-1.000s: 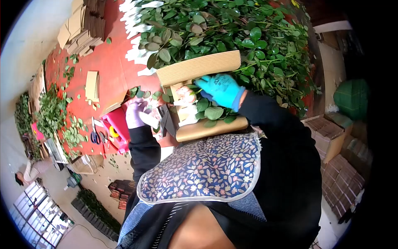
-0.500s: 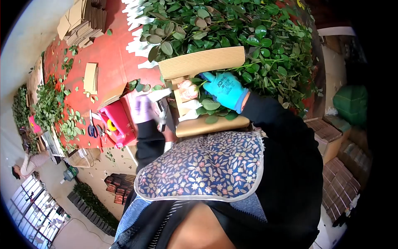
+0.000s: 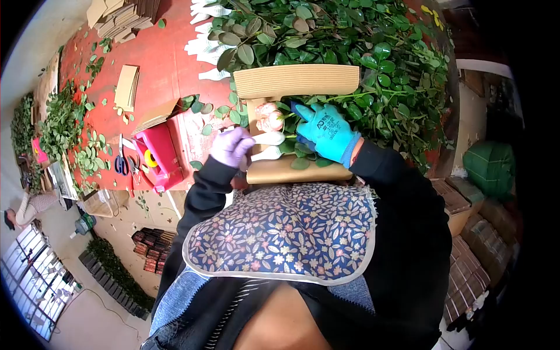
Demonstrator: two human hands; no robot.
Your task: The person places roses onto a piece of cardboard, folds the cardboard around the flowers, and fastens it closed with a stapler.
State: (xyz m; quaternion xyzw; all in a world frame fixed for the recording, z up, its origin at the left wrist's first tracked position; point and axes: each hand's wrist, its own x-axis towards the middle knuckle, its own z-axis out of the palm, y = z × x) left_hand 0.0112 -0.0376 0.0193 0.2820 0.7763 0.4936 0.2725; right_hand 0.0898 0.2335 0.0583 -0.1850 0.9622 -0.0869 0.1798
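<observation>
My left hand (image 3: 232,147), in a lilac glove, has its fingers pinched at the narrow tip of a white-sleeved rose bud (image 3: 269,138). A second white-sleeved bud (image 3: 266,153) lies just below it. My right hand (image 3: 328,132), in a teal glove, curls over the stem behind the buds; its fingertips are partly hidden. Pale pink roses (image 3: 270,118) lie uncovered just left of that hand. Under the flowers is a brown cardboard wrap (image 3: 297,174), with its corrugated flap (image 3: 297,81) on the far side.
A leafy heap of rose stems (image 3: 373,64) fills the far right of the red table (image 3: 157,73). At left are a pink tape dispenser (image 3: 161,157), scissors (image 3: 121,163) and cardboard pieces (image 3: 126,87). Cartons (image 3: 466,262) stand right; another person (image 3: 38,209) is far left.
My left hand has moved right, to the wrap, and a white-sleeved bud now lies beside the pink roses. My right hand has shifted slightly and curled its fingers more. The view has moved a little.
</observation>
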